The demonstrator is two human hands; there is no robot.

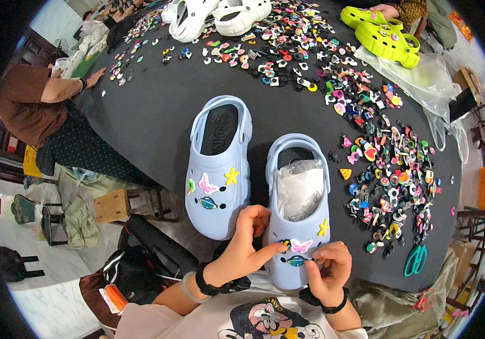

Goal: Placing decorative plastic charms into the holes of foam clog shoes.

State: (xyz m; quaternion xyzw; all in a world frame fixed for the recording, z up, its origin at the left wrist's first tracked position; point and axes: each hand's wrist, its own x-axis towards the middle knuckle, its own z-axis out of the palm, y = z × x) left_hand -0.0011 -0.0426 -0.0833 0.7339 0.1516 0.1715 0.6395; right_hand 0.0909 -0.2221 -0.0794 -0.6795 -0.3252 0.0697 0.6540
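Two light blue clogs lie on the black-covered table before me. The left clog (202,209) carries a butterfly charm, a yellow starfish-like charm, a planet charm and a green-edged charm. On the right clog (288,277) sit a pink butterfly charm (301,246), a planet charm (297,261) and a yellow charm (323,227); a clear bag with contents (299,189) fills its opening. My left hand (242,246) grips this clog's left side, thumb on a small dark charm beside the butterfly. My right hand (331,268) is closed at its right side, thumb by the planet charm.
Loose shoe charms (389,186) cover the table's right and far parts. Teal-handled scissors (415,260) lie near the right edge. White clogs (242,16) and lime green clogs (386,42) stand farther back. Another person (39,107) leans at the left edge; a second person's hand (386,11) touches the green clogs.
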